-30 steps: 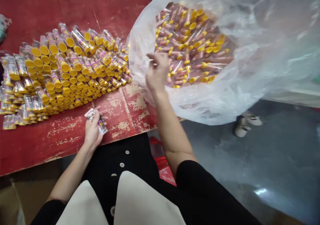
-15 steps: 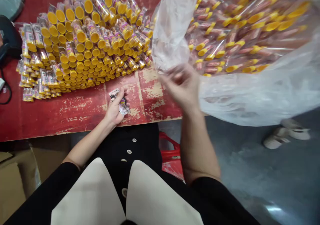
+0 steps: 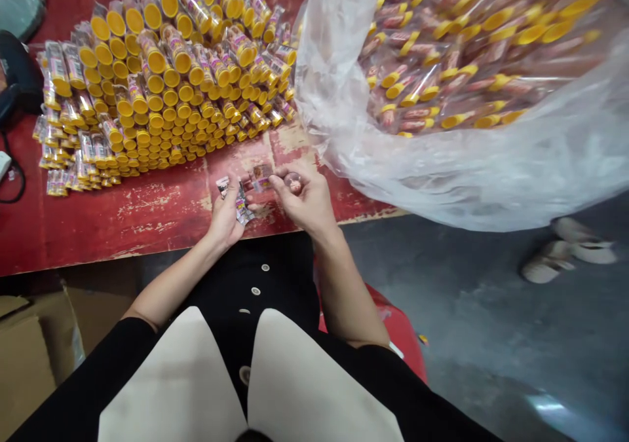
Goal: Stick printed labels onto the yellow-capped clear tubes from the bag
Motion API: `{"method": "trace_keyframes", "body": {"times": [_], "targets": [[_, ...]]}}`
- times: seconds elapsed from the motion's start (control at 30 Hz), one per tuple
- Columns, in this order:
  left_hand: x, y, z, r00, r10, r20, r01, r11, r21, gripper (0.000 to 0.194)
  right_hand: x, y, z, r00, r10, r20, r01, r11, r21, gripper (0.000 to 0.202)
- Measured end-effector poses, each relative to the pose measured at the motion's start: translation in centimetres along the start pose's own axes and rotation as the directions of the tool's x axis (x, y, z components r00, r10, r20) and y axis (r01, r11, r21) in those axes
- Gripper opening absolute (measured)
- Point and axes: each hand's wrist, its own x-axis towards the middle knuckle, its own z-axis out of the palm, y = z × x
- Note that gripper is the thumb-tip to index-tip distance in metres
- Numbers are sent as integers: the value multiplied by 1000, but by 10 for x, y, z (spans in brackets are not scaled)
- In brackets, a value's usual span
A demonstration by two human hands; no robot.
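My left hand [image 3: 227, 216] is closed on a small stack of printed plastic labels [image 3: 242, 205], the thumb pressing on top. A further clear printed label [image 3: 260, 177] lies between the two hands, at the tip of my right thumb and the left fingers. My right hand [image 3: 312, 203] is curled around a clear plastic tube [image 3: 293, 183] with pinkish contents. One round end of it shows, and the fingers hide the rest. Both hands are above the table's front edge, close together.
Many yellow-capped tubes [image 3: 162, 108] are piled on the worn red table [image 3: 98, 232]. A large clear plastic bag [image 3: 442, 173] of similar tubes hangs over the table edge at right. A black device [image 3: 19, 75] is at far left, cardboard [image 3: 24, 357] below. Shoes [image 3: 565, 252] and a red stool [image 3: 400, 331] are on the floor.
My right hand has moved from the bag's rim left and down to beside my left hand, now with a tube in it. A label now shows between the hands.
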Motion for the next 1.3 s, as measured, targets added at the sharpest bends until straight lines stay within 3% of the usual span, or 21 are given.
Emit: {"method": "trace_keyframes", "body": {"times": [0.07,0.13,0.23,0.37,0.47,0.6,0.7,0.87,1.07,1.2,1.3], "targets": [[-3,-2,3,998,50,25,-50,998,37,34,-1,-5,-6,995,0,97,-1,1000,4,20],[-6,-4,8,993,114,24,-115,993,36,34,-4,-11,-3,989,64,136,-80,990,114,25],[-10,-4,17,983,180,-34,-181,984,-2,34,-8,-18,11,976,212,54,-218,913,344,38],[-15,1,25,995,83,-48,-86,994,-60,37,-9,-16,23,963,261,-69,-213,893,396,40],[-14,7,25,999,-12,-53,5,992,-123,35,-13,-12,12,986,156,-50,-129,927,352,40],[-9,14,22,999,-41,-26,35,980,-196,33,-31,-19,-9,999,-18,-46,27,979,201,37],[-8,16,21,998,-61,-6,59,977,-206,35,-45,-27,-17,993,-82,-86,92,989,119,40],[-12,16,23,991,-124,51,131,973,-190,35,-51,-33,-23,960,-255,-117,249,966,-68,27],[-14,9,25,1000,-10,2,10,992,-124,36,-47,-39,-25,944,-302,-135,288,951,-116,35],[-20,14,32,998,-68,-6,67,993,-99,35,-47,-48,-23,914,-320,-249,292,946,-142,40],[-18,17,34,1000,-19,-16,18,996,-87,27,-45,-46,-23,939,-301,-166,285,951,-118,32]]}}
